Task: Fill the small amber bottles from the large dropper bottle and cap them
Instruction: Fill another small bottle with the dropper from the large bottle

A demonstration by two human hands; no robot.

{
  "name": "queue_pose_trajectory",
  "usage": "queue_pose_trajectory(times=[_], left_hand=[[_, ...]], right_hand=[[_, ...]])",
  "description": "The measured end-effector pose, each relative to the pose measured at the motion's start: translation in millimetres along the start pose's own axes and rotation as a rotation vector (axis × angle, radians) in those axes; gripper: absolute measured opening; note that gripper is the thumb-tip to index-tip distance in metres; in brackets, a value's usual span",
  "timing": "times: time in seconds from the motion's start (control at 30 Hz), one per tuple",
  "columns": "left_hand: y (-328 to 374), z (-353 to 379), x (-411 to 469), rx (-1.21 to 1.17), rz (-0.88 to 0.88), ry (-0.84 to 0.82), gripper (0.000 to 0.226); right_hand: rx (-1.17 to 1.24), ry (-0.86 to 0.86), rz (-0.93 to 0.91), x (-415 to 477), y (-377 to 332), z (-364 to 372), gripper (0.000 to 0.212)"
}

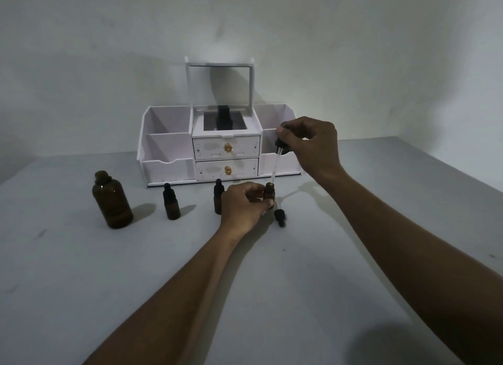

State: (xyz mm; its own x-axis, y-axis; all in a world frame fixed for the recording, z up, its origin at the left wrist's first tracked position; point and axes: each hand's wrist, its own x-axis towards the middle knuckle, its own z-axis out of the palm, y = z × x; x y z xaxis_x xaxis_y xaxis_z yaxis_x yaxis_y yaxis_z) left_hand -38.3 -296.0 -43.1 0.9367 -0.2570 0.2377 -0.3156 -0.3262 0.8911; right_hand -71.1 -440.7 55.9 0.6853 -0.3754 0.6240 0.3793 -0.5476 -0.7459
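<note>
L hand [242, 206] round open sm. bottle [270, 191] — R hand [313, 144] w/ dropper [277, 157] above

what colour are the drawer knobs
The knobs are gold, best seen in the head view.

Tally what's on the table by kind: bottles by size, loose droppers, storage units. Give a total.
Large amber bottle: 1
Small amber bottles: 3 (two capped, one open in the left hand)
Loose droppers: 2 (long one in the right hand, small one lying on the table)
White organizer: 1
Total: 7
</note>
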Motion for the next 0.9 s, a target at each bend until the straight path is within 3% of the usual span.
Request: queue_pose_trajectory(times=[0.9], left_hand=[[-0.7,-2.7,1.6,0.011,-0.007,-0.02,0.034]], right_hand=[[-0.068,0.006,-0.069,0.3,2.9,7.3,0.011]])
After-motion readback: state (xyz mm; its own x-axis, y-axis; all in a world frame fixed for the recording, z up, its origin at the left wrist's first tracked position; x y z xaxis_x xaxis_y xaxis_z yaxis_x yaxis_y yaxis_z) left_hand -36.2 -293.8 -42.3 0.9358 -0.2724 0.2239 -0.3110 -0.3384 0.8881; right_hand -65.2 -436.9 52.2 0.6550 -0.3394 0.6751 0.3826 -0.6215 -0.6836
